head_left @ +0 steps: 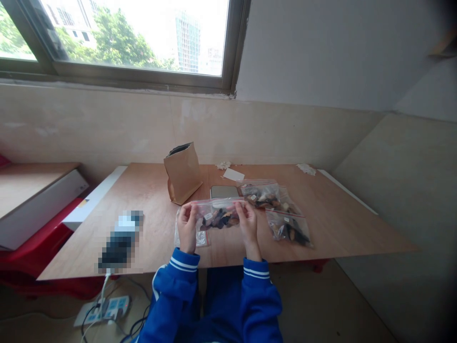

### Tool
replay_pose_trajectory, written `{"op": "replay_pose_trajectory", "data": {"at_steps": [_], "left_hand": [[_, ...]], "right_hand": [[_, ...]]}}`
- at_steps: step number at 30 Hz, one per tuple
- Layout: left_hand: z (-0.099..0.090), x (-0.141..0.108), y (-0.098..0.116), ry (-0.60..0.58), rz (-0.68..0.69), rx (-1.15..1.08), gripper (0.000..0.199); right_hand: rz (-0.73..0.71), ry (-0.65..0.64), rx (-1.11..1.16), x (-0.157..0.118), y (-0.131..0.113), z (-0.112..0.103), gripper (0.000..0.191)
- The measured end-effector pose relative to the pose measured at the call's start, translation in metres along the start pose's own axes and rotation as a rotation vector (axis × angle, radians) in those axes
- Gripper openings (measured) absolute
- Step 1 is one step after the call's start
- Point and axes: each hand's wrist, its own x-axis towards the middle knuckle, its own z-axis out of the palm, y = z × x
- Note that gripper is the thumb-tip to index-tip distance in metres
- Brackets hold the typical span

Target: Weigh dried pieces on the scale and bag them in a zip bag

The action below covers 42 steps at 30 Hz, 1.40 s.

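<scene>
The left hand point(187, 227) and right hand point(248, 228) pinch a zip bag point(217, 214) by its top corners, fingers curled, holding it lengthwise across the wooden table point(339, 228), seal up, dark dried bits point(217, 220) inside. Two more zip bags point(289, 228) sit just right.

On the tabletop point(342, 228), a paper bag point(183, 174) stands at your eleven o'clock, a phone point(224, 192) lies at twelve just behind the zip bag point(217, 214) in your left hand point(187, 227) and right hand point(248, 228), two more zip bags point(266, 196) at one.
</scene>
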Motion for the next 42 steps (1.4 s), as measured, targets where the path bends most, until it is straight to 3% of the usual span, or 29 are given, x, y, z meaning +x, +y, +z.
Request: {"op": "replay_pose_trajectory", "data": {"at_steps": [5, 15, 24, 31, 37, 42], "left_hand": [[-0.001, -0.001, 0.003, -0.115, 0.068, 0.125, 0.027], [0.002, -0.004, 0.017, -0.103, 0.050, 0.155, 0.030], [-0.003, -0.003, 0.007, -0.060, 0.166, 0.286, 0.029], [0.000, -0.005, 0.010, -0.125, 0.115, 0.179, 0.029], [-0.003, -0.002, 0.008, -0.103, 0.088, 0.134, 0.030], [-0.004, -0.002, 0.007, -0.122, 0.095, 0.149, 0.028]], "right_hand": [[-0.014, 0.040, -0.013, -0.002, -0.005, 0.002, 0.035], [-0.084, 0.006, 0.013, -0.002, -0.017, -0.004, 0.026], [-0.071, 0.077, 0.071, -0.001, -0.009, 0.003, 0.025], [-0.026, 0.022, 0.066, -0.005, -0.017, 0.008, 0.030], [0.045, -0.075, 0.045, -0.007, -0.017, 0.012, 0.034], [0.049, -0.016, 0.050, -0.006, -0.015, 0.013, 0.031]]}}
